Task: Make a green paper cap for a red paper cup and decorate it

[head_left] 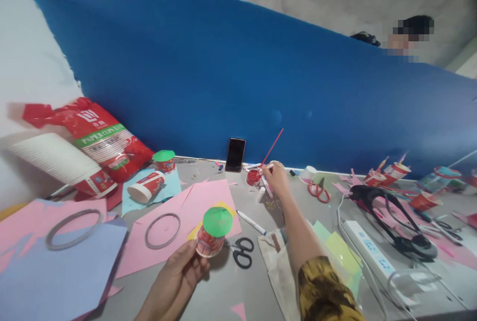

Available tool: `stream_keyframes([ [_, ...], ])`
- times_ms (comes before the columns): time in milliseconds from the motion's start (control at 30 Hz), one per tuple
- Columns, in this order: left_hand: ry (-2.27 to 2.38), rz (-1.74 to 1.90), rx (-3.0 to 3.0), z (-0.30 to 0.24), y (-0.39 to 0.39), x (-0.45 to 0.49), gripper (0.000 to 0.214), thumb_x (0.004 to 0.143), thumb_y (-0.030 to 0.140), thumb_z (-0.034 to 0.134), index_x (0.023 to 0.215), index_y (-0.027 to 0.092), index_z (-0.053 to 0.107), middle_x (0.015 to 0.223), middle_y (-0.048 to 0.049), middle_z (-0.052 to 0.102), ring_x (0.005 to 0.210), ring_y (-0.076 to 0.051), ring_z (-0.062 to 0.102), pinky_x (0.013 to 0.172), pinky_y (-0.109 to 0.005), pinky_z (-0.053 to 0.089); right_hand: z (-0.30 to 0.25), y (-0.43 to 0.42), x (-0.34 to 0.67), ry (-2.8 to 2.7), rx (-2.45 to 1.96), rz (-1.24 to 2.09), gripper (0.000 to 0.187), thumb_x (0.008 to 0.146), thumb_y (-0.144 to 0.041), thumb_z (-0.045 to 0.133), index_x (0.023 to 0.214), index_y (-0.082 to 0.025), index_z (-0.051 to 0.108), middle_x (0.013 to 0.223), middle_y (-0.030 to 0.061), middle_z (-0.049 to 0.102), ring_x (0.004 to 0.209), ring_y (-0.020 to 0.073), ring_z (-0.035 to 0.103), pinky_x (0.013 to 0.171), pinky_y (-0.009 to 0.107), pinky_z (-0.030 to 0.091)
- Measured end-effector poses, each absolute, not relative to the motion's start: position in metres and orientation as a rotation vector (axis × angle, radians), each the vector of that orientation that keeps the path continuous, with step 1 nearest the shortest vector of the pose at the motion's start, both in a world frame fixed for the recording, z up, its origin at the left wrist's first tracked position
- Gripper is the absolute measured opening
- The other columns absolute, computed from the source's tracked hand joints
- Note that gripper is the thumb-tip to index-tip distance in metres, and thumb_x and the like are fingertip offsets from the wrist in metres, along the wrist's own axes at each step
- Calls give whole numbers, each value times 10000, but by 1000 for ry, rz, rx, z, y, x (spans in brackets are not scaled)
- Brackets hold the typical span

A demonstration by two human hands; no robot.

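Observation:
My left hand (182, 267) grips a small red printed paper cup (209, 244), upside down, by its left side. A green paper cone (217, 221) sits on top of it like a roof. My right hand (276, 178) is stretched to the back of the table, fingers drawn together; what they pinch is too small to make out. Beside those fingers are white marker pens (267, 188), a red round piece (254, 177) and a thin red stick (272, 147) leaning up. Black-handled scissors (243, 253) lie right of the cup, with a capped marker (251, 222) above them.
A phone (235, 154) leans against the blue partition (223, 72). At left are stacked paper cups (55, 159), a red cup bag (108, 137), another green-topped cup (164, 161) and tape rings (163, 230). Red scissors (319, 191), a power strip (370, 251) and a black headset (395, 226) lie at right.

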State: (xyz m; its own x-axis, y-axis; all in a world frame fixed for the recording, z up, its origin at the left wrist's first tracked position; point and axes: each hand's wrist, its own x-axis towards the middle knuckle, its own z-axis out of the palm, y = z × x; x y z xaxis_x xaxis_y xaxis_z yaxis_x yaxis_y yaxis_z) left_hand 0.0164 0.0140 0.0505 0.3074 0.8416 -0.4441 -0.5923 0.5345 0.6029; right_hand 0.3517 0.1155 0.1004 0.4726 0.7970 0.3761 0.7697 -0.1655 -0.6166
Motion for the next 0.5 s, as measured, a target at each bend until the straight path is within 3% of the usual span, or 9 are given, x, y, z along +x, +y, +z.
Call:
stream_keyframes([
  [200,832,948,325,49,15,18,106,750,132,835,743,91,738,742,-68,670,587,-144,586,555,-305,603,76,126,356,-1264,-1944,49,218,899,-380,587,830,-194,676,681,54,670,658,212,595,623,284,347],
  [500,816,907,310,50,15,18,158,719,197,881,772,117,755,730,-45,657,600,-145,570,568,-306,588,53,129,368,-1207,-1822,42,327,929,-473,496,835,-219,678,729,48,697,694,228,619,658,307,422],
])
